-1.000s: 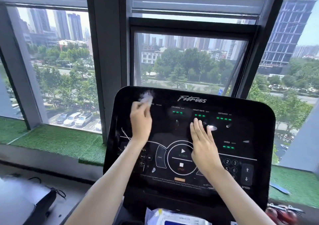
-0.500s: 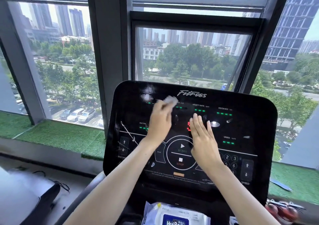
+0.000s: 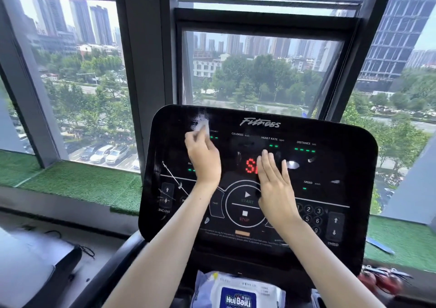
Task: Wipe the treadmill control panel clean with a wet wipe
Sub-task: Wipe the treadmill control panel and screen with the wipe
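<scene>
While left hand point(image 3: 204, 157) pinches wet wipe point(image 3: 204, 126), right hand point(image 3: 276, 191), fingers flat and together, could accidentally press START button point(image 3: 246, 198)

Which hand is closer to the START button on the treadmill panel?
Right. The right hand lies flat just beside the START button, at its right edge; the left hand is up and to its left, holding the wet wipe.
</scene>
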The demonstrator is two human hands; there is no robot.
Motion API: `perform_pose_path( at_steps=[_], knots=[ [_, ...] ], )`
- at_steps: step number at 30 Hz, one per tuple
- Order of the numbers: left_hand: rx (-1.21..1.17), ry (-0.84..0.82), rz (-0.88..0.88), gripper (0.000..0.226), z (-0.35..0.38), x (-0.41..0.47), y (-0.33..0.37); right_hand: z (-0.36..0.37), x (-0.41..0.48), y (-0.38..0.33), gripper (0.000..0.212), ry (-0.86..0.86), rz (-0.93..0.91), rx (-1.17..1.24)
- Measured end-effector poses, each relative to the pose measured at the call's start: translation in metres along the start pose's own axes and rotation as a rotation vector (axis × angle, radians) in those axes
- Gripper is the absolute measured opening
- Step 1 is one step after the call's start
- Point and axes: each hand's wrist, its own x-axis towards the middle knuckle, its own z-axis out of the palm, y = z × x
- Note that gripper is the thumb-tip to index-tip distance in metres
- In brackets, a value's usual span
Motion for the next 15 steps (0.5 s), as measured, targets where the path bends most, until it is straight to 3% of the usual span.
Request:
perform_pose_path(
  at_steps=[1, 2, 4, 6, 7, 10, 11, 15],
  knots=[
    [-0.003, 0.022, -0.049, 0.036, 0.002, -0.003, 0.005, 0.001, 0.000, -0.001, 0.095, -0.001, 0.009, 0.003],
    [0.028, -0.041, 0.047, 0.037, 0.007, -0.008, 0.012, 0.001, 0.000, -0.002, 0.094, -0.002, 0.014, 0.004],
    [0.065, -0.289, 0.411, 0.037, 0.014, -0.025, 0.018, 0.001, -0.001, -0.002, 0.093, 0.002, 0.006, 0.006],
    [0.059, -0.434, 0.588, 0.034, 0.010, -0.022, 0.014, 0.001, -0.002, -0.001, 0.092, 0.006, -0.007, 0.010],
    [0.053, -0.413, 0.549, 0.033, 0.008, -0.015, 0.009, 0.001, -0.002, -0.001, 0.091, 0.005, -0.007, 0.018],
    [-0.008, -0.106, 0.133, 0.035, 0.005, -0.002, 0.002, 0.001, -0.001, -0.002, 0.092, 0.004, 0.008, 0.044],
    [0.004, -0.091, 0.103, 0.037, 0.008, -0.006, 0.007, 0.001, -0.001, -0.002, 0.092, 0.003, 0.009, 0.045],
    [0.046, -0.488, 0.556, 0.037, 0.019, -0.028, 0.020, 0.000, -0.002, 0.000, 0.087, 0.007, -0.004, 0.041]
  ],
)
